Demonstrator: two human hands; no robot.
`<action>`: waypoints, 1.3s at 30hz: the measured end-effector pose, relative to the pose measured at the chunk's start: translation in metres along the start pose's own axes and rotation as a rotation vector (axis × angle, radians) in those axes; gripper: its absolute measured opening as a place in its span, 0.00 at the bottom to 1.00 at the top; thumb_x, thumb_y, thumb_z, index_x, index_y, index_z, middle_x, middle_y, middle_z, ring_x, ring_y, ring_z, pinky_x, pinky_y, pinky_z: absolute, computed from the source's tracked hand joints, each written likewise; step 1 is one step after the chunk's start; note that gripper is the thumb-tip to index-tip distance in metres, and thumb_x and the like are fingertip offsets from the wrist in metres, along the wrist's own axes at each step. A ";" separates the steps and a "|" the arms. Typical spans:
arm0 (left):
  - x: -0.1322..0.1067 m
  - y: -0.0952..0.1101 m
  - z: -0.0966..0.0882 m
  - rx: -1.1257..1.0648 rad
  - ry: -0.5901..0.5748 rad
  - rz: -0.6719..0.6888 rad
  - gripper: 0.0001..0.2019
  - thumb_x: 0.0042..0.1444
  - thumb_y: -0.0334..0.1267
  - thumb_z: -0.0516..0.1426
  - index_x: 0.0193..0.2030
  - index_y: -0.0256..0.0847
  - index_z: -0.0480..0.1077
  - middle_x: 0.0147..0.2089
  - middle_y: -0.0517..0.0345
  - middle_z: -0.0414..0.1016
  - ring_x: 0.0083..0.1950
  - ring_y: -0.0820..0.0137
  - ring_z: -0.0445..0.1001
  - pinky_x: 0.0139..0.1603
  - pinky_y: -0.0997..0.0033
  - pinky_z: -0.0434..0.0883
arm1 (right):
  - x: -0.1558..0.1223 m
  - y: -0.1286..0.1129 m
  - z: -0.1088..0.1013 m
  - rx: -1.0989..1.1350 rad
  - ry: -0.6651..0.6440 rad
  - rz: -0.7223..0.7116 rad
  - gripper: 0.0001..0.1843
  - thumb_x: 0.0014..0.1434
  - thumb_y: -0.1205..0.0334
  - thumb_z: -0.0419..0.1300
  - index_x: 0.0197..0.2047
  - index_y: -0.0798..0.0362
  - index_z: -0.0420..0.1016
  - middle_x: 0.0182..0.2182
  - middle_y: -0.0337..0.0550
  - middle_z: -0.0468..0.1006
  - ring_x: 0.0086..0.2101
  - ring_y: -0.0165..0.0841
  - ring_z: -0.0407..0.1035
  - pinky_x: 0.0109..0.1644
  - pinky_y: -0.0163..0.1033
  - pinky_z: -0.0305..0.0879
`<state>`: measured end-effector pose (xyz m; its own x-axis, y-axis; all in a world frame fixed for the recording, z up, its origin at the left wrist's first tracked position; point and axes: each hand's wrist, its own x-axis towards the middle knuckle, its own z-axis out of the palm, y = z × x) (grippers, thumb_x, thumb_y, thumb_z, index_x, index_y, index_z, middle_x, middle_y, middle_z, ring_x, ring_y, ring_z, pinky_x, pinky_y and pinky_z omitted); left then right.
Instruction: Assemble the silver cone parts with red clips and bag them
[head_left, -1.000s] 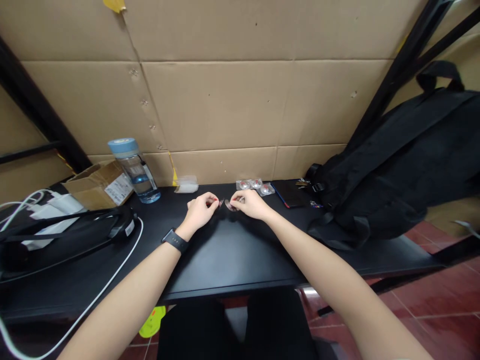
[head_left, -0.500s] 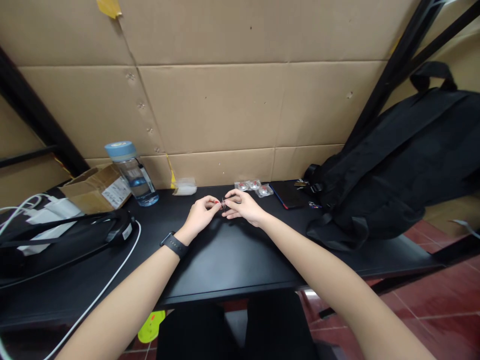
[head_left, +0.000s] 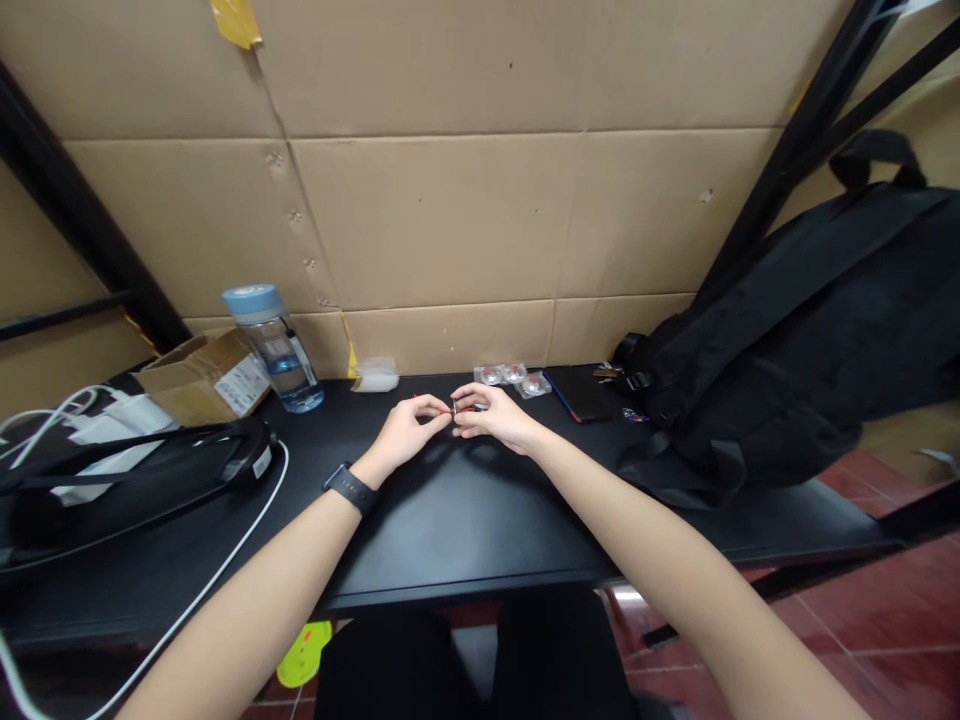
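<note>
Over the middle of the black table (head_left: 465, 520), my left hand (head_left: 405, 428) pinches a thin red cord-like piece (head_left: 446, 411) between thumb and fingertips. My right hand (head_left: 496, 418) meets it from the other side, its fingers closed around a small, shiny piece joined to or touching the red one. Most of this small item is hidden by the fingers, so its exact kind is unclear. Both hands are held close together, fingertips almost touching. Just behind the right hand lie several small clear packets (head_left: 533, 384) with red bits inside.
To the left stand a water bottle (head_left: 279, 350), an open cardboard box (head_left: 199, 380), and a black case (head_left: 150, 490) with white chargers and a cable. A dark phone-like slab (head_left: 581, 393), keys and a black backpack (head_left: 780, 340) are on the right. Cardboard (head_left: 427, 220) walls the back.
The fingertips of both hands have come nearer each other around the small item, and more red shows between them. The whole view has shifted slightly.
</note>
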<state>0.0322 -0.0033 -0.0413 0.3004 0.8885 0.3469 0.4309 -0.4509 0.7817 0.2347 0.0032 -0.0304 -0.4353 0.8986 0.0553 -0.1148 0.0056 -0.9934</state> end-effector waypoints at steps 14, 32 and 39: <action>0.004 -0.045 -0.065 0.948 0.227 -0.297 0.17 0.59 0.37 0.51 0.49 0.47 0.79 0.67 0.51 0.71 0.68 0.48 0.61 0.59 0.44 0.61 | 0.005 -0.007 -0.017 -0.125 0.188 -0.056 0.19 0.53 0.73 0.66 0.47 0.52 0.72 0.46 0.44 0.75 0.26 0.26 0.78 0.28 0.29 0.75; 0.007 -0.051 -0.069 0.951 0.130 -0.288 0.21 0.57 0.32 0.50 0.53 0.50 0.77 0.67 0.56 0.72 0.72 0.52 0.59 0.61 0.44 0.57 | 0.006 -0.009 -0.027 -0.158 0.187 -0.135 0.21 0.51 0.71 0.67 0.48 0.52 0.73 0.44 0.44 0.76 0.27 0.26 0.78 0.30 0.31 0.76; 0.005 -0.023 -0.072 0.998 0.316 -0.173 0.20 0.62 0.35 0.49 0.57 0.43 0.73 0.64 0.45 0.73 0.65 0.53 0.67 0.60 0.49 0.58 | 0.007 -0.012 -0.030 -0.149 0.213 -0.198 0.19 0.50 0.68 0.63 0.47 0.52 0.73 0.46 0.45 0.75 0.28 0.26 0.77 0.27 0.28 0.73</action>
<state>-0.0373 0.0173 -0.0205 -0.0048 0.8645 0.5027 0.9932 -0.0545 0.1032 0.2594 0.0227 -0.0215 -0.2193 0.9450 0.2425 -0.0402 0.2396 -0.9700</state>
